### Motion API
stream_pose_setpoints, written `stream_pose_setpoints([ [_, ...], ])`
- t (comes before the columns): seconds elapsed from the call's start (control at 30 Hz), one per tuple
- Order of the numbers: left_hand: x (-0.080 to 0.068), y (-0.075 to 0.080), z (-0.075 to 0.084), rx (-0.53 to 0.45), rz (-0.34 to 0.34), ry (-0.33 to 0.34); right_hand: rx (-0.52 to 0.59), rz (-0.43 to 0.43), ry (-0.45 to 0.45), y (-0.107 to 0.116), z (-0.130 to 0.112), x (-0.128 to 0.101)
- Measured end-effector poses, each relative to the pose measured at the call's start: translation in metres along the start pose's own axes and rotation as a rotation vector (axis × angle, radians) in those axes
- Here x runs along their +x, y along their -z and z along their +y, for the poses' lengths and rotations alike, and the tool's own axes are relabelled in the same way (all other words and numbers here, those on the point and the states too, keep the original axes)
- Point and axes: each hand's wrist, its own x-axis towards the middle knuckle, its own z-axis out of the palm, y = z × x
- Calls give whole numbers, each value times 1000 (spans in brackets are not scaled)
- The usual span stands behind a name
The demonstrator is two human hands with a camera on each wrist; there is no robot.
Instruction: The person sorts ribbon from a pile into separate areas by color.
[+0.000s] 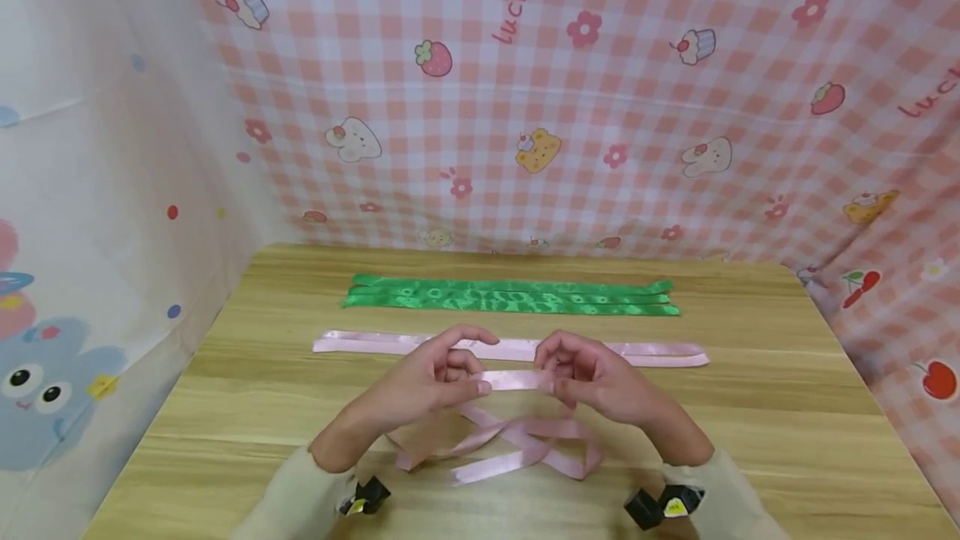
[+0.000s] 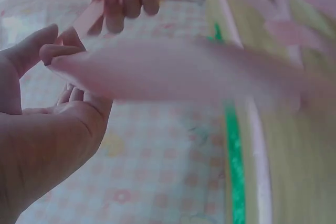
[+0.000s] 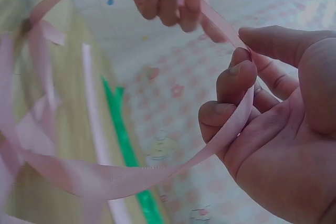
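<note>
A pink satin ribbon (image 1: 516, 380) spans the gap between both hands, above the table. My left hand (image 1: 431, 373) pinches it at one side, thumb on the front, index finger raised and bent. On the other side my right hand (image 1: 600, 373) pinches the same ribbon between thumb and curled fingers. The rest of the ribbon falls in loops (image 3: 105, 179) and lies in crossing folds on the table below the hands. In the left wrist view, a hanging stretch of ribbon (image 2: 168, 72) is blurred.
Behind the hands, flat pink ribbon strips (image 1: 345, 342) lie across the wooden table (image 1: 225, 407). Farther back are several green ribbon strips (image 1: 487, 297), side by side. A checked pink cloth (image 1: 487, 107) hangs beyond the table, and a white one (image 1: 97, 190) at the left.
</note>
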Motion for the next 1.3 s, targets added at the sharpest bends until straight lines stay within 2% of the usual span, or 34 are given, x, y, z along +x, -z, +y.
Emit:
stream_pose_setpoints([
  [0.2,-13,20,14,-42,0,-32,46,13,20,10,-20,-3],
  [0.43,-35,46,27,40,26,-89,-54,53,80,24,-42,-9],
  [0.53,-44,58,31,65,25,-120,-100,84,68,31,-55,-15],
  [0.7,-59,77,32,91,49,-136,-164,108,54,46,-75,-27],
  [0.77,-66,85,31,81,31,-141,-181,105,72,52,-81,-32],
  [0.9,-76,102,26,63,9,-118,-168,100,82,64,-89,-44],
  [1.1,-87,124,14,129,153,-38,-190,127,33,83,-85,-65],
  [1.3,-98,141,4,95,154,-4,-243,191,-46,98,-74,-87],
])
